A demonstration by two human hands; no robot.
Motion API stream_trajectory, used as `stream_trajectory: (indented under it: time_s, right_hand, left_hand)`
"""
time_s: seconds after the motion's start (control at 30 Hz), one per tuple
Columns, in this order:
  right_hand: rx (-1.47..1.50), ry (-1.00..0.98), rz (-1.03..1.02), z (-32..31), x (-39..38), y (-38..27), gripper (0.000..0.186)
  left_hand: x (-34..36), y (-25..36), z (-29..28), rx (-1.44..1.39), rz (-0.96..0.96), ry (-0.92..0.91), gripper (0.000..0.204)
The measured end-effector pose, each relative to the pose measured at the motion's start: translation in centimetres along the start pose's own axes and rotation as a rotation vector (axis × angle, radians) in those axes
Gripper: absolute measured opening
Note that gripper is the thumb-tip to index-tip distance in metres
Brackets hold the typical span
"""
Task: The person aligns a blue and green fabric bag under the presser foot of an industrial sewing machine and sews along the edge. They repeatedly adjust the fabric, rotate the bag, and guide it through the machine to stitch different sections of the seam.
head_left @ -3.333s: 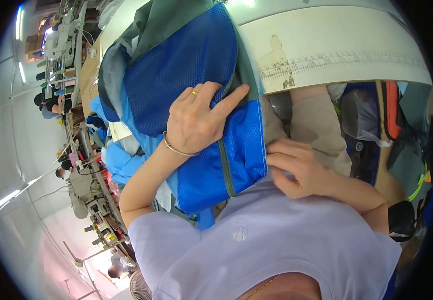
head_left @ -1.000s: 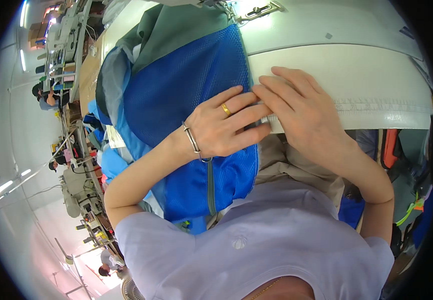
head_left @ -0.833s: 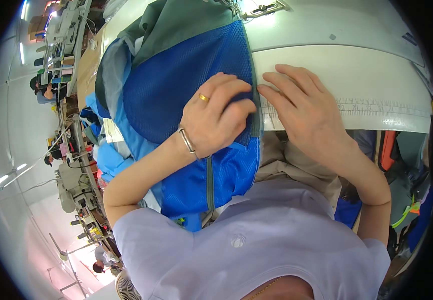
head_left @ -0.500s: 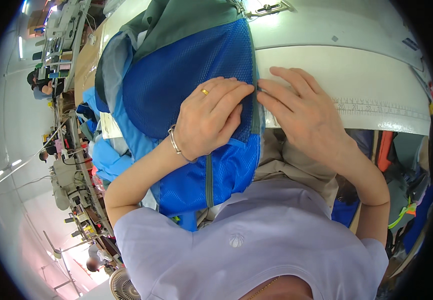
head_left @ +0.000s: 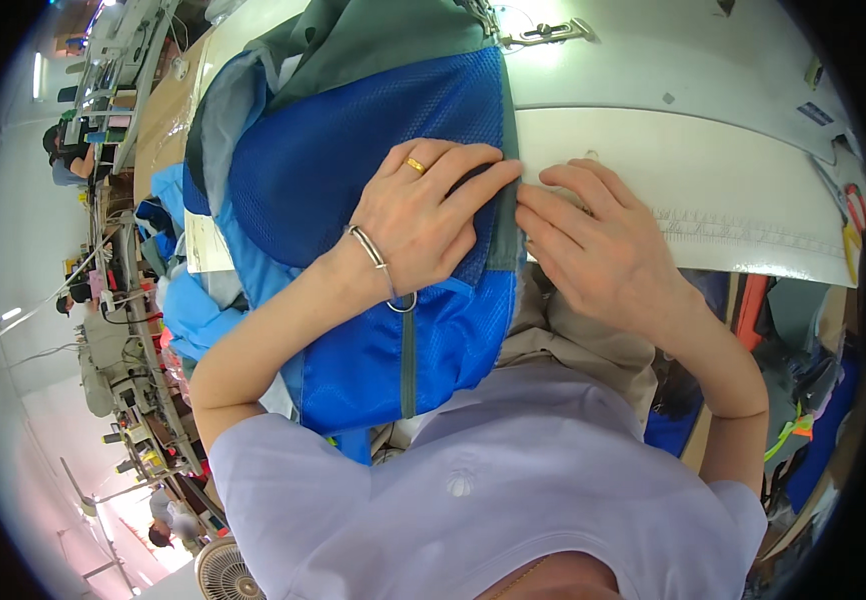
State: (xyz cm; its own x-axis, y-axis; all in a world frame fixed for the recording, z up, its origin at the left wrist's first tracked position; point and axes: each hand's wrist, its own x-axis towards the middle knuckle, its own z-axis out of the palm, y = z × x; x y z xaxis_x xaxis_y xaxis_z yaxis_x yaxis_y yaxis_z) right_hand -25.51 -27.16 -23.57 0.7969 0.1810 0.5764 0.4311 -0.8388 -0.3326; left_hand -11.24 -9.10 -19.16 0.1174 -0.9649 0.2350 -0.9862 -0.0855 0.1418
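A blue and grey fabric piece (head_left: 323,170), sewn from several panels, hangs over the near edge of the white worktable (head_left: 713,160) toward my lap. My left hand (head_left: 421,210), with a ring and a bracelet, presses on its dark blue panel. Its fingers bend over the grey edge strip (head_left: 505,225), and the thumb is tucked close. Right beside it, my right hand (head_left: 598,235) has its fingertips at the strip's outer edge, fingers curved and somewhat apart. Its thumb is mostly hidden, as is whatever lies under the fingertips.
A metal sewing-machine attachment (head_left: 551,32) lies on the table beyond the fabric. A ruler scale (head_left: 733,228) runs along the table's front right. Scissors (head_left: 853,210) lie at the right rim. Light blue fabric (head_left: 198,310) is heaped at the left. Other people and sewing machines are farther left.
My left fingers now reach farther over the grey strip. My right hand has shifted slightly nearer to me, its fingers more bent. The whole view has tilted a little.
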Motion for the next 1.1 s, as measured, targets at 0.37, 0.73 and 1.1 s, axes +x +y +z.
stream_trajectory:
  time_s: [0.37,0.73,1.1]
  right_hand:
    - [-0.003,-0.042,-0.029,-0.3,0.3,0.0,0.031]
    - [-0.07,-0.143,-0.101,-1.3,1.2,0.1,0.036]
    - [-0.078,-0.157,-0.109,-1.0,1.8,0.7,0.033]
  left_hand:
    - [-0.7,-1.5,-0.1,0.047,0.051,-0.052,0.059]
    - [-1.0,-2.1,0.4,-0.028,0.059,0.003,0.054]
    - [-0.7,-2.7,1.0,-0.042,0.06,0.056,0.049]
